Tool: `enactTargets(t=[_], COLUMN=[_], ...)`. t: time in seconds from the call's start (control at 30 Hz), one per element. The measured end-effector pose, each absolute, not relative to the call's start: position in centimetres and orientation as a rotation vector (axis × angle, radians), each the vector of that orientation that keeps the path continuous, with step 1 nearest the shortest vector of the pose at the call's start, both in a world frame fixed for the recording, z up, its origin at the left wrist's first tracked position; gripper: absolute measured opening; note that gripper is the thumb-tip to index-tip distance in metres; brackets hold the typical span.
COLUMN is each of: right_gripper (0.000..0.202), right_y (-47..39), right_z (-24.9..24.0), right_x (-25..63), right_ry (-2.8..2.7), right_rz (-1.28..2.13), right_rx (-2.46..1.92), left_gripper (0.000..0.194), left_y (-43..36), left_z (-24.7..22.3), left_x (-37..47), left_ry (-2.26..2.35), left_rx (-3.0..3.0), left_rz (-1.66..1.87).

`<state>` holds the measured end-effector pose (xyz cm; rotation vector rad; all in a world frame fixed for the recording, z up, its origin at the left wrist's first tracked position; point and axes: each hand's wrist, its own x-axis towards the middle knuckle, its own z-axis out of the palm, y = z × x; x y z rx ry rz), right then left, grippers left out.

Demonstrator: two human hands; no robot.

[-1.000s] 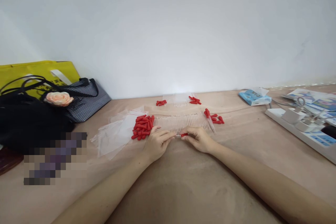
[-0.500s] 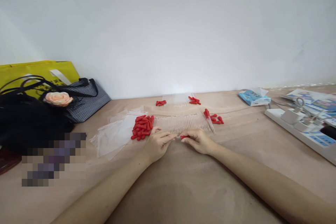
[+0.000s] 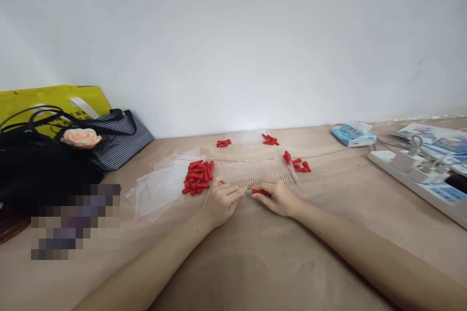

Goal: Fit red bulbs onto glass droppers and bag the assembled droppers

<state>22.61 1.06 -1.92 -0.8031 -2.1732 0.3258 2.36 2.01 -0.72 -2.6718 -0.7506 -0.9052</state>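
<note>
My right hand (image 3: 275, 196) is closed round a red rubber bulb (image 3: 260, 192) that lies sideways between thumb and fingers. A clear thin tube (image 3: 249, 192) runs from the bulb toward my left hand (image 3: 223, 201), whose fingertips are pinched on its other end. Just beyond both hands lies a long row of clear tubes (image 3: 251, 171). A pile of red bulbs (image 3: 198, 176) sits to the left of the row. At its right end are more red bulbs (image 3: 302, 167) and a few tubes with bulbs fitted (image 3: 292, 167).
Clear plastic bags (image 3: 156, 192) lie left of the bulb pile. Small red bulb groups (image 3: 270, 139) and tubes on a bag are near the wall. A white power strip (image 3: 419, 182), a blue tissue pack (image 3: 352, 136) and papers stand right; black, striped and yellow bags (image 3: 73, 95) left.
More of the red bulb now shows between the fingers of my right hand. My left hand has shifted very slightly to the right. The objects on the table have stayed in place.
</note>
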Motion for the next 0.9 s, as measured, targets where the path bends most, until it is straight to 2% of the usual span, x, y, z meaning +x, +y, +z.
enactTargets(t=[0.63,0.9], right_gripper=[0.016,0.017], right_y=[1.15,1.59], right_z=[-1.68,-1.37], right_x=[22.14,23.01], right_ry=[-2.350,-2.197], right_rz=[0.224,0.298], right_rx=[-0.766,-0.797], left_gripper=[0.022,0.022], left_y=[1.78,1.84], left_z=[-0.75,-0.62], left_x=[2.84,2.67], left_ry=[-0.720,-0.951], left_rx=[-2.735,-2.629], left_rz=[-0.911,-0.889])
